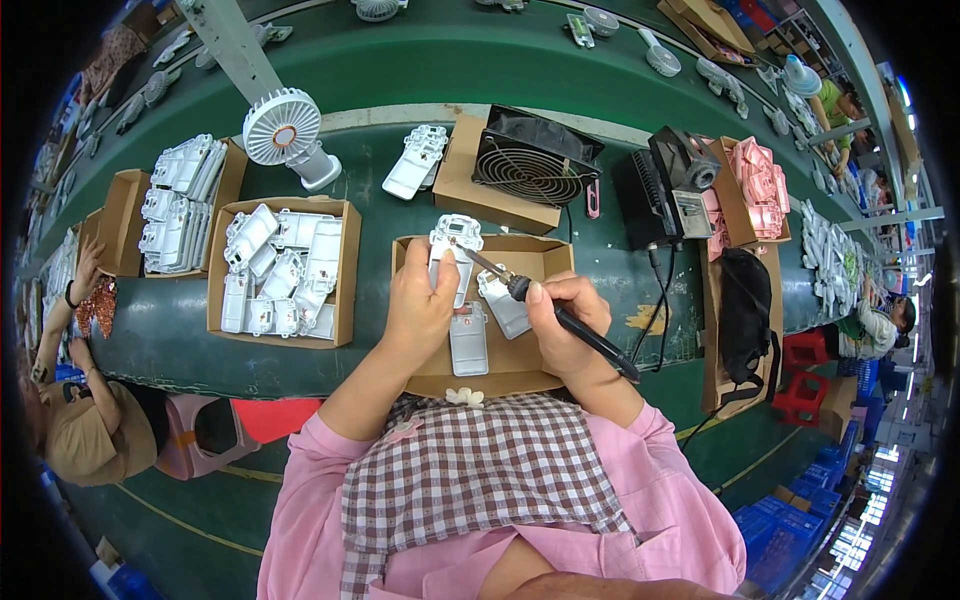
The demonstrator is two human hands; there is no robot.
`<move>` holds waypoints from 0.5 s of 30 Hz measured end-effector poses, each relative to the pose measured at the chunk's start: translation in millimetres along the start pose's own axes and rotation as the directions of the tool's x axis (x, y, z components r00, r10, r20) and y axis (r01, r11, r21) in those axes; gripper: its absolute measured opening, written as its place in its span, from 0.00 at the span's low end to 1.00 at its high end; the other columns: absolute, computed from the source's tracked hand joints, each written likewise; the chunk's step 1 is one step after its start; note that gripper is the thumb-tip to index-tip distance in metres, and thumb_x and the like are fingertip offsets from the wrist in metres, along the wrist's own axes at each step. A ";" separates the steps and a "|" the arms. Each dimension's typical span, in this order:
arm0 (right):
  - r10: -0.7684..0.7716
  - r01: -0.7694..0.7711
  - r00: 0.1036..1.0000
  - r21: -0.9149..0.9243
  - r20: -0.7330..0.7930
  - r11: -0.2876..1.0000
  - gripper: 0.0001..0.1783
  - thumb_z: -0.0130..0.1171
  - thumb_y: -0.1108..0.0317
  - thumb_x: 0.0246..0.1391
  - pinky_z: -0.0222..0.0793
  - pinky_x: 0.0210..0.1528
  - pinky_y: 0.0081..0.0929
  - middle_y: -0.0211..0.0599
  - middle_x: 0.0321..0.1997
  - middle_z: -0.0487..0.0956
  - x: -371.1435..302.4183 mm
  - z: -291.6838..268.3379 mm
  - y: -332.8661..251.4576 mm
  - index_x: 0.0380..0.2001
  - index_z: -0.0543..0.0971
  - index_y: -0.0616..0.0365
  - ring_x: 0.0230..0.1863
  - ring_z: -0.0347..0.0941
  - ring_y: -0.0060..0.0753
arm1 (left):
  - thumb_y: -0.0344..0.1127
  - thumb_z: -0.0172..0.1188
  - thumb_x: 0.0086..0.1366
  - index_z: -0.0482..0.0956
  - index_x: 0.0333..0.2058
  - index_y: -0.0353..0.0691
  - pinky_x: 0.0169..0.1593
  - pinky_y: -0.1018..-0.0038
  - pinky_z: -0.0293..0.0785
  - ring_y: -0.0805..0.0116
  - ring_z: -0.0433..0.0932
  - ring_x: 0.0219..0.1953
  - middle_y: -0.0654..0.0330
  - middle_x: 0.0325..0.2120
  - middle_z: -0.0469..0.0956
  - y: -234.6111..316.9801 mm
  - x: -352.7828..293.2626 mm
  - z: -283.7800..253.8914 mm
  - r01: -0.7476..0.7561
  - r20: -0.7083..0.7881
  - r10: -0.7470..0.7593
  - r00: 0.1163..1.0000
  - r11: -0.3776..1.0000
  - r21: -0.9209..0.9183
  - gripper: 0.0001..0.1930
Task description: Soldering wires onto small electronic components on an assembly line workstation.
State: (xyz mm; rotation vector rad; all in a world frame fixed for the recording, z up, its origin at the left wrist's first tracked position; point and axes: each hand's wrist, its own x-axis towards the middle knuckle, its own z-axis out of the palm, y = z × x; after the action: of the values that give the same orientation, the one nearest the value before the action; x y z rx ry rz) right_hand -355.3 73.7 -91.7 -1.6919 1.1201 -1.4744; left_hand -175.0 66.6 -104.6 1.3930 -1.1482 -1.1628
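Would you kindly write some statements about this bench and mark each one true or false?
1. The right hand holds a soldering iron. True.
2. The left hand holds a pink casing. False: it holds a whitish casing.
3. The white handheld fan stands left of the black fan. True.
4. The pink parts lie left of the white handheld fan. False: they lie to its right.

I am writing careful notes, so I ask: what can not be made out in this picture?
All in the head view:
White casing: partly covered by the left hand.
Soldering iron in the right hand: tip too small to tell whether it touches.
Cardboard box: floor mostly hidden under jumbled white parts.
Co-worker at left: partly lost at the dark picture edge.
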 end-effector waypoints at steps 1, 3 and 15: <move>0.002 -0.002 1.000 0.002 0.000 1.000 0.09 0.65 0.77 0.52 0.62 0.21 0.16 0.36 0.24 0.77 -0.1 0.0 0.1 0.28 0.72 0.62 0.20 0.69 0.17 | 0.33 0.48 0.70 0.68 0.43 0.29 0.23 0.71 0.77 0.66 0.79 0.24 0.49 0.29 0.77 0.9 -0.2 -0.2 0.011 0.007 -0.011 1.000 1.000 -0.009 0.11; 0.001 -0.001 1.000 0.002 0.000 1.000 0.09 0.65 0.77 0.52 0.62 0.21 0.16 0.36 0.23 0.77 -0.1 0.0 0.4 0.28 0.72 0.62 0.20 0.69 0.17 | 0.33 0.48 0.70 0.68 0.44 0.29 0.23 0.71 0.78 0.66 0.79 0.24 0.49 0.29 0.77 2.8 -0.5 -0.4 0.032 0.015 -0.031 0.999 0.999 -0.022 0.11; 0.053 -0.052 0.998 0.051 -0.018 0.997 0.09 0.64 0.76 0.53 0.64 0.23 0.17 0.35 0.25 0.77 -1.9 -1.3 0.8 0.29 0.72 0.61 0.23 0.69 0.17 | 0.34 0.50 0.69 0.70 0.44 0.29 0.30 0.66 0.76 0.57 0.81 0.28 0.45 0.30 0.78 -2.3 -0.4 -1.7 -0.006 0.020 0.004 1.000 0.995 0.101 0.12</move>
State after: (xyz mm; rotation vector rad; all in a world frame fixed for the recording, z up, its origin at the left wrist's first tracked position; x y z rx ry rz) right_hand -356.7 75.1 -93.0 -1.6054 1.1198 -1.4767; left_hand -173.2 67.3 -106.7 1.4565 -1.2387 -1.1310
